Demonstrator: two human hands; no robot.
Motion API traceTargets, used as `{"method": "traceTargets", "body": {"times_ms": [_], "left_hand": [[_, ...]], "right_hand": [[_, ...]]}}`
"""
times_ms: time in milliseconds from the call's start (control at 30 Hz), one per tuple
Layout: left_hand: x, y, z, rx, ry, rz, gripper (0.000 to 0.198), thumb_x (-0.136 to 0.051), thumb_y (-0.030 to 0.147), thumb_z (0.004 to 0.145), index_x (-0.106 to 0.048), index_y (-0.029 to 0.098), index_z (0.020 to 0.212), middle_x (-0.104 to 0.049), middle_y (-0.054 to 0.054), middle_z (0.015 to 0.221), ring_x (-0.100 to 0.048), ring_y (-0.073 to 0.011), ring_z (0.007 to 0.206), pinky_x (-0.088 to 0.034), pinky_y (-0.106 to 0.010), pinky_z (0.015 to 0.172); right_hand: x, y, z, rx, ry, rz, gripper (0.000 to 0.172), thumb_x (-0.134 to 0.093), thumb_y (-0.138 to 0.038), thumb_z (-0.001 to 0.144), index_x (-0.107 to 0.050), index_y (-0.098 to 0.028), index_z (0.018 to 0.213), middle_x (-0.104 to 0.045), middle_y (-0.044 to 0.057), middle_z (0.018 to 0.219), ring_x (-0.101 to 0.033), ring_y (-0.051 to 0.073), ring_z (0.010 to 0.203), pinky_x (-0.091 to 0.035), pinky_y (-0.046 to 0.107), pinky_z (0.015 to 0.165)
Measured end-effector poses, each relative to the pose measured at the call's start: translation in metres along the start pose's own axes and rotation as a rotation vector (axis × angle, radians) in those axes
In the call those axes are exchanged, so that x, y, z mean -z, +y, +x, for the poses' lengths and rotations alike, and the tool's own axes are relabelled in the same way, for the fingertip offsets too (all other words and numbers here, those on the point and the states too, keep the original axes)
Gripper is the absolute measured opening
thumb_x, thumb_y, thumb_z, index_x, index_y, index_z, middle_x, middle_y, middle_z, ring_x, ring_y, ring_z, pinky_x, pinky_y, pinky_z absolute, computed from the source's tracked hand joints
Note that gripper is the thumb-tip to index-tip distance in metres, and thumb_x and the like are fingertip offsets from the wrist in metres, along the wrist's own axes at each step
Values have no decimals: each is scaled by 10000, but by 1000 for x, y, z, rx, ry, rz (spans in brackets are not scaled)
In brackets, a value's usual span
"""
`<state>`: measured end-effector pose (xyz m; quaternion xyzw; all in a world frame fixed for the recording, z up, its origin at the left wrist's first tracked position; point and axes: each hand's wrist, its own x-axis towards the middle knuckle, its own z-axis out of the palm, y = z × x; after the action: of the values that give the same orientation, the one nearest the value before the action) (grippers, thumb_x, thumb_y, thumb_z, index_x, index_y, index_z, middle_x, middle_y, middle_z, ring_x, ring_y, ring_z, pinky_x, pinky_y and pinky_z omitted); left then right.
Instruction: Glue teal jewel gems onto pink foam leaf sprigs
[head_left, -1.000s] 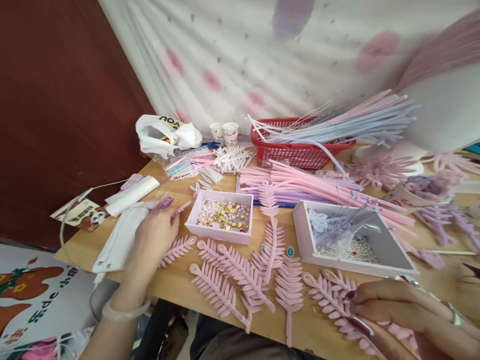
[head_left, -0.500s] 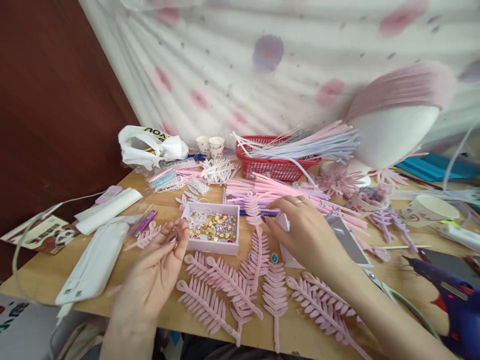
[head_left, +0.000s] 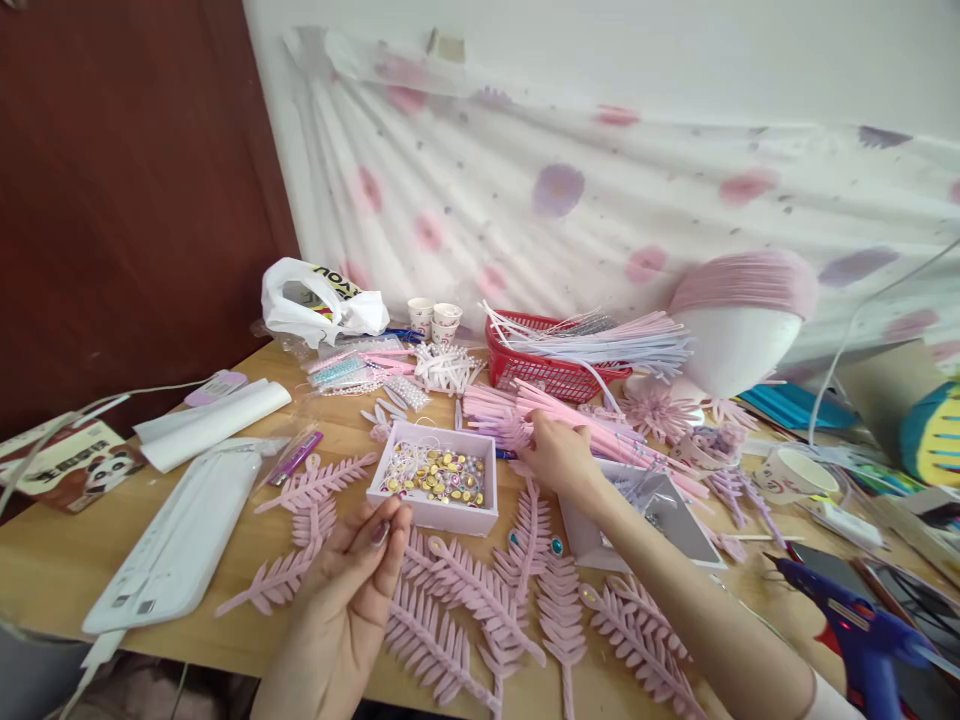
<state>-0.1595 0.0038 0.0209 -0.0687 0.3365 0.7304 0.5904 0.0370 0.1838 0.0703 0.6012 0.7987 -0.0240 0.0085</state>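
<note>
My left hand (head_left: 345,590) is turned palm up in front of the bead box, its thumb and fingertips pressed together; whatever they pinch is too small to make out. The white box (head_left: 442,515) holds gold, purple and pearly beads. My right hand (head_left: 559,455) reaches over the pink pipe cleaners (head_left: 592,430), beside the tip of a pink leaf; its fingertips are mostly hidden, so I cannot tell its grip. Below lie several fuzzy pink leaf sprigs (head_left: 559,610), some with a gem at the tip. A second white box (head_left: 675,540) sits partly under my right forearm.
At the back stands a red basket (head_left: 551,380) of pipe cleaners, near a white head form (head_left: 739,345) with a pink cap. A blue glue gun (head_left: 847,620) is at the right edge. Left lie a white power bank (head_left: 165,550), paper roll (head_left: 214,425) and plastic bag (head_left: 322,305).
My view has tilted up, showing more wall. My left hand has turned and its fingers have closed together. My right hand has moved slightly farther back, onto the pipe cleaners.
</note>
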Motion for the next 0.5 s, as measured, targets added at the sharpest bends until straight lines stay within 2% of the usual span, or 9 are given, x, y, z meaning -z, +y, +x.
{"method": "traceTargets", "body": {"times_ms": [133,200,267,333,400,433,500], "left_hand": [[-1,5,-10,-72,62,81,284,-612,-64,717,-733,177,806,-733,-36,812,-728,-127,689,-637,-201,657],[-6,3,-16,-53,-7,129,177,-672,16,677,-715,178,732,-643,-17,705,-643,-128,626,-600,-220,598],[-12,-6,-20,-42,-134,214,60,-758,138,674,-723,173,707,-576,-5,659,-574,-128,618,-562,-234,592],[-18,-24,-21,-27,-217,333,141,-846,237,667,-768,159,755,-563,4,667,-501,-99,586,-487,-211,564],[-23,-47,-19,-5,-244,454,278,-927,290,634,-809,153,845,-571,13,692,-433,-69,541,-400,-198,524],[-25,-60,-19,-3,-262,506,361,-957,338,620,-820,156,900,-588,6,714,-445,-78,548,-396,-210,531],[-28,-83,-19,-64,-314,622,496,-945,508,652,-822,173,996,-642,-33,789,-552,-145,649,-472,-258,632]], "right_hand": [[12,17,-5,31,65,264,204,-682,-323,1024,-691,-154,1138,-731,46,1065,-718,195,933,-606,404,869],[18,27,-18,57,113,396,95,-669,-239,990,-690,-158,1034,-725,23,928,-703,179,825,-585,348,794],[22,34,-39,90,169,521,78,-617,-213,940,-678,-173,968,-703,15,817,-678,184,742,-548,315,711],[22,37,-66,143,202,634,147,-561,-292,928,-665,-192,900,-677,15,742,-653,187,685,-521,299,644],[18,36,-96,204,197,750,249,-544,-397,941,-656,-207,826,-680,19,717,-647,181,662,-525,285,625],[14,36,-109,227,179,834,284,-557,-433,952,-661,-210,811,-691,21,719,-649,176,659,-529,275,622],[3,35,-132,252,105,1049,274,-632,-437,956,-696,-205,825,-727,29,753,-668,172,684,-541,259,642]]}}
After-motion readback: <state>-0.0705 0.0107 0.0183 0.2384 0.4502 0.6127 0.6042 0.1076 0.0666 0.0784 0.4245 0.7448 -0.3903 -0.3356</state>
